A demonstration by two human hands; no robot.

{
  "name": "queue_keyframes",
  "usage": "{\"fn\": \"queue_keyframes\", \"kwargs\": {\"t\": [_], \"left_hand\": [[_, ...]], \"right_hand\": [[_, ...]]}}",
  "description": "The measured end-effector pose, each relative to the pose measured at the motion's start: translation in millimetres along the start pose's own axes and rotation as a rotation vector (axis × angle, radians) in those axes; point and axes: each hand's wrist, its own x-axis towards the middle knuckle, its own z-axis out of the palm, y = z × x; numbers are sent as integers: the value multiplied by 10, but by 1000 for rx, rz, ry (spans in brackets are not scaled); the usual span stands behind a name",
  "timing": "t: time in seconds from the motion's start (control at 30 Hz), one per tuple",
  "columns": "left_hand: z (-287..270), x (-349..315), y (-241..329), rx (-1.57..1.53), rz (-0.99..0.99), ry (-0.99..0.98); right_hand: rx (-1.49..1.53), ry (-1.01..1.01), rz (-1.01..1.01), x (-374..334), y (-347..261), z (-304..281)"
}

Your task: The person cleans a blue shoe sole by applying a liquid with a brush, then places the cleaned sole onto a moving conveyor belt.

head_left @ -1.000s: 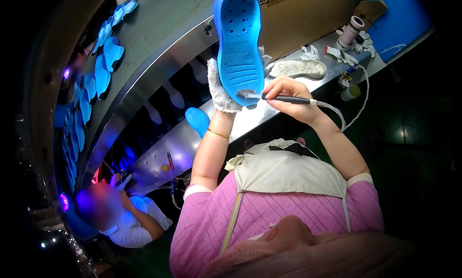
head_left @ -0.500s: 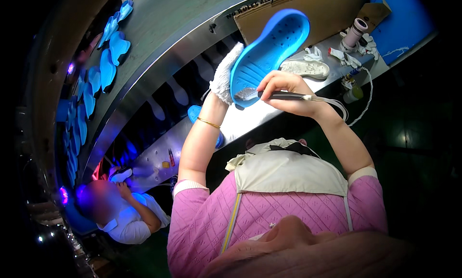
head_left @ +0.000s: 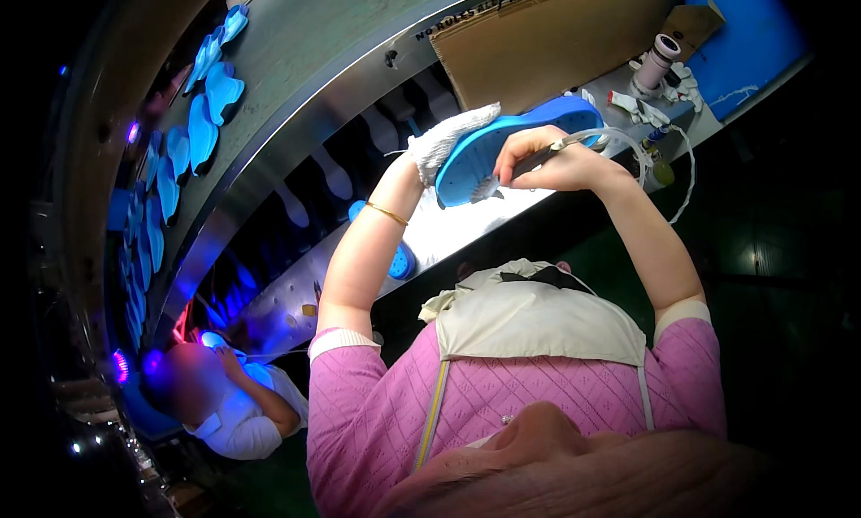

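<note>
A blue shoe sole (head_left: 463, 170), its hollow inner side showing, is tilted above the bright bench. My left hand (head_left: 453, 141), in a white knitted glove, grips it along its far left edge. Bare fingers of my right hand (head_left: 563, 165) are closed around a brush (head_left: 486, 190) with pale bristles and a dark handle; a whitish tube (head_left: 619, 134) runs off behind the hand. The bristles lie against the near edge of the sole's rounded end. My right hand covers part of the sole's middle.
Several blue soles (head_left: 202, 128) line the conveyor belt (head_left: 305, 43) at left. A cardboard sheet (head_left: 538, 43) stands behind my hands. Gloves (head_left: 639, 108) and a pink bottle (head_left: 659, 60) sit at right. Another blue piece (head_left: 402, 262) lies by my left forearm. A co-worker (head_left: 238, 419) works at lower left.
The sole has tipped over and its far end has swung right and nearer, now hiding the white shoe on the bench. The brush has moved slightly right along the sole's edge.
</note>
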Motion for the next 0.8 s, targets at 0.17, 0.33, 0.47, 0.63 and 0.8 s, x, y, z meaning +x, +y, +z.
{"fn": "queue_keyframes", "kwargs": {"t": [0.17,0.33,0.47,0.63,0.8], "left_hand": [[-42,8,-44,-153,67,-38],[6,135,-285,-708,265,-335],[54,219,-466,-812,422,-386],[101,200,-617,-767,468,-193],[101,240,-681,-849,460,-217]], "right_hand": [[-54,-31,51,-209,-74,-216],[93,500,-16,-272,-76,219],[79,299,-57,-278,-45,507],[282,687,-73,-191,-145,405],[103,365,-187,-149,-221,524]]}}
